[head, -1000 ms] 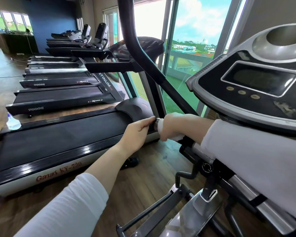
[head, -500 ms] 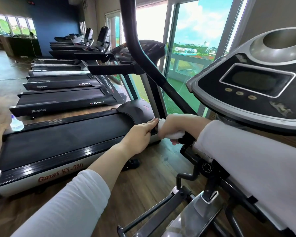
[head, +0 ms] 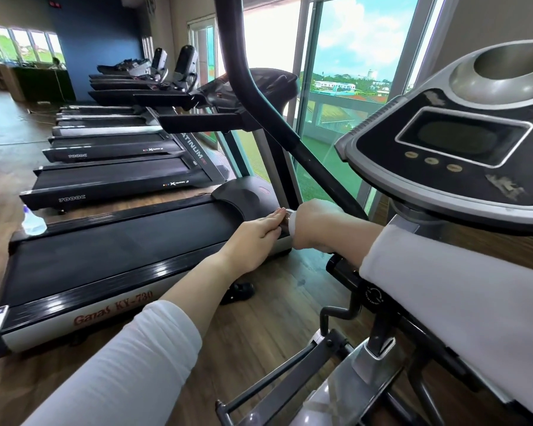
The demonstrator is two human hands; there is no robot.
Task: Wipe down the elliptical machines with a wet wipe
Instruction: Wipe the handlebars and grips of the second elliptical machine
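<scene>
From the head camera, the person's right hand (head: 313, 224) is closed around a white wet wipe (head: 291, 223), of which only a narrow edge shows at the fist's left side, pressed on the end of a bar of the elliptical machine (head: 462, 167). The left hand (head: 256, 238) reaches in with its fingers (head: 273, 217) straight and together, tips touching the bar end just beside the wipe; it lies flat and grips nothing. Both arms wear white sleeves (head: 126, 367). The elliptical's black console with its grey screen fills the right side, and a curved black handlebar (head: 259, 96) rises above the hands. To the left, a row of treadmills (head: 111, 247) stands on the wooden floor (head: 259, 327) along the windows (head: 345, 56). A clear bottle (head: 33, 221) rests near the closest treadmill's far edge.
</scene>
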